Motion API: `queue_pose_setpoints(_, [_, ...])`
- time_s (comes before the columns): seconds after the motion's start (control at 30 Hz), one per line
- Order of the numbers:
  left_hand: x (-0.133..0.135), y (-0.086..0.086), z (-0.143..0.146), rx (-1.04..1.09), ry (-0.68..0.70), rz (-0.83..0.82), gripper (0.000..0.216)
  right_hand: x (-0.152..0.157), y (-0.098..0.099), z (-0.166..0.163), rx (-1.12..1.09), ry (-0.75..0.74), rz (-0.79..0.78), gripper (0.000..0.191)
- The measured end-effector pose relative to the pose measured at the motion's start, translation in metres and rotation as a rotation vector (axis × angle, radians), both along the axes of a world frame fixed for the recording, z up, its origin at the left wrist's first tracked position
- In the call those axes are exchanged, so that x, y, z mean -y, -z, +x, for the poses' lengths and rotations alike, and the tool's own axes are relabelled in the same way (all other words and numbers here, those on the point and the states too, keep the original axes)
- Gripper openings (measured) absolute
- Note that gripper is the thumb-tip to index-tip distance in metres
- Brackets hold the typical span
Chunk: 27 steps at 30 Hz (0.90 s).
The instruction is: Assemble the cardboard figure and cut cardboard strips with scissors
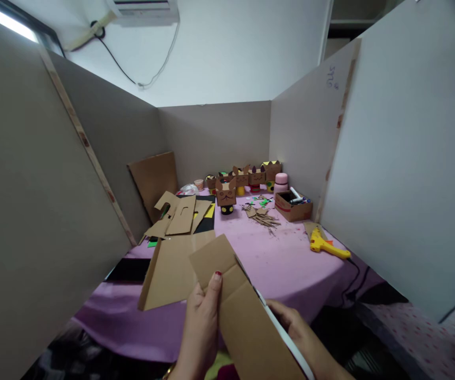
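A folded brown cardboard piece is held up in front of me, tilted, with crease lines across its upper part. My left hand grips its left edge, thumb flat on the front face and fingers hidden behind. Along the right side, where a white edge shows, my right hand has its fingers curled at the cardboard, partly hidden by it. A thin dark line runs along the upper right edge; I cannot make out what it is. Beyond lies a larger cardboard sheet on the purple-covered table.
Cut cardboard pieces lie at left. A cardboard animal figure stands before several others. Cardboard scraps lie mid-table. At right are a box of markers, a pink bottle and a yellow glue gun with its cord.
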<state>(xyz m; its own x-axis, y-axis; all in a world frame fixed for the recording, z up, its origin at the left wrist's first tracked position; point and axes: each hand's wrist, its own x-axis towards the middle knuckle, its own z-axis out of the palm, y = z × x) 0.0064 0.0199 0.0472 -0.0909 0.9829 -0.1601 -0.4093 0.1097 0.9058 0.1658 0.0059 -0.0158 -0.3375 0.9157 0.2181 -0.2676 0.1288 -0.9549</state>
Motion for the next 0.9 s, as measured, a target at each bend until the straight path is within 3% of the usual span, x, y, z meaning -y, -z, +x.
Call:
queue_pose_setpoints(0.33, [0.002,0.003,0.003,0.005,-0.002,-0.035,0.039,0.001,0.010,-0.004,-0.031,0.023,-0.024,0.055])
queue_pose_setpoints(0.7, [0.003,0.016,0.002,-0.070,0.065,-0.026,0.045,-0.003,-0.013,-0.005,-0.049,0.000,-0.042,0.050])
queue_pose_setpoints(0.9, [0.002,0.017,0.004,-0.027,0.066,-0.033,0.047,0.000,-0.010,-0.004,-0.040,0.016,-0.028,0.043])
